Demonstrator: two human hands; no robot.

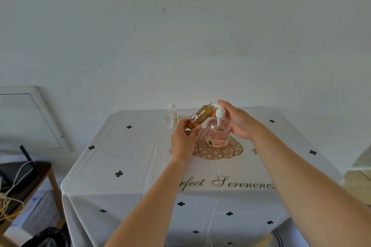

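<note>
Left hand point(183, 140) grips the bottle point(200, 116), tilted toward upper right, mouth seemingly at the pump point(220, 112) spout; right hand point(240, 123), fingers relaxed, rests on top.

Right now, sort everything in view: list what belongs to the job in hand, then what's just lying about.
In use: amber bottle, pink pump bottle, left hand, right hand.
Lying about: small white-capped bottle, leaning frame, cables, side table.

The left hand point(183, 140) hides the base of the brown bottle point(201, 116). The right hand point(239, 121) covers the far side of the pump bottle point(217, 134). Both forearms block some lettering on the tablecloth point(140, 156). The small bottle point(173, 116) has a label too tiny to read.
</note>
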